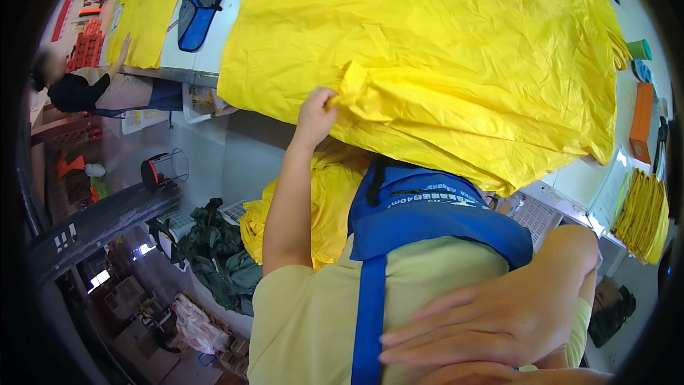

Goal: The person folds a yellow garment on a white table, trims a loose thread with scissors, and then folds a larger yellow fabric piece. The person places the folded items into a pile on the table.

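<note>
A large sheet of bright yellow fabric [427, 36], creased all over, covers the table in front of me. My left hand [315, 115] reaches out to its near edge and pinches a gathered fold there. My right hand [491, 317] is raised close to the camera, in front of my chest, with its arm bent. The fingers of that hand lie stretched out and seem to hold nothing. More yellow fabric [331, 203] hangs in a heap below the table edge, beside my blue apron [434, 217].
A blue and grey pouch-like piece [196, 18] lies on the white table at left. Beyond it a person [89, 89] touches another yellow sheet. Dark green fabric [214, 257] is heaped low at left. An orange box [642, 122] and folded yellow pieces [641, 217] are at right.
</note>
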A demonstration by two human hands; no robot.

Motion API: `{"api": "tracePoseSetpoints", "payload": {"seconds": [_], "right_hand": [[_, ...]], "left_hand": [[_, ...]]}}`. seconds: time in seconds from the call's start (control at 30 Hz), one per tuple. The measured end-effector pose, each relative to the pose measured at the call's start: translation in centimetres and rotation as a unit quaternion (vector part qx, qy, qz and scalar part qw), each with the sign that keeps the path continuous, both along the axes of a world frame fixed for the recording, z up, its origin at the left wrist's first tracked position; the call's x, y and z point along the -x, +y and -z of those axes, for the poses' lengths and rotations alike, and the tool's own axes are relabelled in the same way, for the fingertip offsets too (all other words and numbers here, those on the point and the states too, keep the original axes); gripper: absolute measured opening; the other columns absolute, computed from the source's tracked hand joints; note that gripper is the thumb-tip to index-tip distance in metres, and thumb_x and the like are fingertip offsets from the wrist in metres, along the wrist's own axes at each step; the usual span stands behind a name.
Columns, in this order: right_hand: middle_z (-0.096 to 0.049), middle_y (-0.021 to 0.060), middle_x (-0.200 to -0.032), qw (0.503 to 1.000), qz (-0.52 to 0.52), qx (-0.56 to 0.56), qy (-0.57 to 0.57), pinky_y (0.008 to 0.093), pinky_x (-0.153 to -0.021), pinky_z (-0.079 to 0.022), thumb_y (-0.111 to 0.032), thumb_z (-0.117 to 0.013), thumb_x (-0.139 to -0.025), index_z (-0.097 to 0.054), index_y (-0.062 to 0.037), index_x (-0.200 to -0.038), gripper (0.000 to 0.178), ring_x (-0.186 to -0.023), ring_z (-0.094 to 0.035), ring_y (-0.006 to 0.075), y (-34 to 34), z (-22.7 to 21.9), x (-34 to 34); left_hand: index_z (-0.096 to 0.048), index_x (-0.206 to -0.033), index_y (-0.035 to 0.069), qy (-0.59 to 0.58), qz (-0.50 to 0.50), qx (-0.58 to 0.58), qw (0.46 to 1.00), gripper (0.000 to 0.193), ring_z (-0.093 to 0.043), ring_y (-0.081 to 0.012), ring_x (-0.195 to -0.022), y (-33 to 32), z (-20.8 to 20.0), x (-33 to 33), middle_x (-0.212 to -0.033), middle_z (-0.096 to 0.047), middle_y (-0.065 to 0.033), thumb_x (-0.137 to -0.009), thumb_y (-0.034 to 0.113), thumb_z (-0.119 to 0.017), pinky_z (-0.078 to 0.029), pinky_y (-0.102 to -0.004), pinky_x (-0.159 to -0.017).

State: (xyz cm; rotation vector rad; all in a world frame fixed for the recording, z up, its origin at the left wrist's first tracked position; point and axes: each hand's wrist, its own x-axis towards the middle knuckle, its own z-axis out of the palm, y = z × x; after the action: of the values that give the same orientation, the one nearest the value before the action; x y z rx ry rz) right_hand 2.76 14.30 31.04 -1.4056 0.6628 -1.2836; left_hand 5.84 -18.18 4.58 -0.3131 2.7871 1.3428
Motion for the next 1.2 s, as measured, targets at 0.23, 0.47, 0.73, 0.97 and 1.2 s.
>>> {"api": "tracePoseSetpoints", "payload": {"seconds": [0.23,0.47,0.73,0.97,1.2], "right_hand": [[-0.065,0.0145,-0.09,0.768,0.459,-0.389,0.219,0.0342,-0.077,-0.049,-0.024,-0.06,-0.087,-0.065,-0.0002,-0.092,0.025,-0.087,-0.063,0.028,5.2,12.0,4.0],[-0.017,0.0127,-0.152,0.47,0.47,-0.522,0.534,0.0708,-0.102,-0.014,-0.05,-0.078,-0.062,-0.029,-0.0171,-0.144,0.101,-0.14,-0.009,0.0396,11.9,28.0,-0.1],[-0.004,0.0158,-0.155,0.437,0.534,-0.508,0.516,0.0736,-0.1,-0.007,-0.057,-0.075,-0.062,-0.02,-0.0163,-0.148,0.11,-0.141,0.002,0.0431,14.1,30.8,-1.3],[-0.003,0.0146,-0.155,0.33,0.533,-0.581,0.519,0.0716,-0.102,-0.005,-0.04,-0.059,-0.086,-0.02,-0.0179,-0.148,0.077,-0.141,0.0,0.0422,14.0,32.2,-1.5],[-0.035,0.0137,-0.145,0.393,0.692,-0.399,0.455,0.0523,-0.111,-0.018,-0.014,-0.057,-0.082,-0.039,-0.0152,-0.137,0.058,-0.137,-0.026,0.0351,23.3,31.7,-4.5]], "left_hand": [[-0.06,-0.093,0.001,-0.154,-0.014,0.184,0.971,0.036,-0.059,-0.0274,-0.087,2.3,-4.4,3.0,-0.099,-0.062,-0.0158,-0.08,0.034,-0.066,-0.047,-0.0351,-0.077],[-0.058,-0.086,-0.001,-0.099,-0.077,0.024,0.992,0.028,-0.054,-0.0258,-0.06,3.6,-3.3,5.7,-0.066,-0.056,-0.0123,-0.086,0.026,-0.062,-0.044,-0.0339,-0.06],[-0.06,-0.095,0.002,-0.076,-0.186,0.07,0.977,0.026,-0.056,-0.0224,-0.067,-3.3,5.0,5.6,-0.072,-0.058,-0.0115,-0.091,0.027,-0.057,-0.046,-0.0349,-0.064],[-0.056,-0.114,0.01,-0.095,-0.121,0.035,0.987,0.032,-0.057,-0.0236,-0.078,-3.2,4.6,7.6,-0.088,-0.06,-0.0091,-0.086,0.024,-0.062,-0.047,-0.0357,-0.074],[-0.047,-0.124,0.005,0.023,-0.515,0.254,0.818,0.049,-0.054,-0.0288,-0.104,-7.9,7.6,0.7,-0.105,-0.058,-0.0139,-0.084,0.025,-0.067,-0.046,-0.0376,-0.086]]}}
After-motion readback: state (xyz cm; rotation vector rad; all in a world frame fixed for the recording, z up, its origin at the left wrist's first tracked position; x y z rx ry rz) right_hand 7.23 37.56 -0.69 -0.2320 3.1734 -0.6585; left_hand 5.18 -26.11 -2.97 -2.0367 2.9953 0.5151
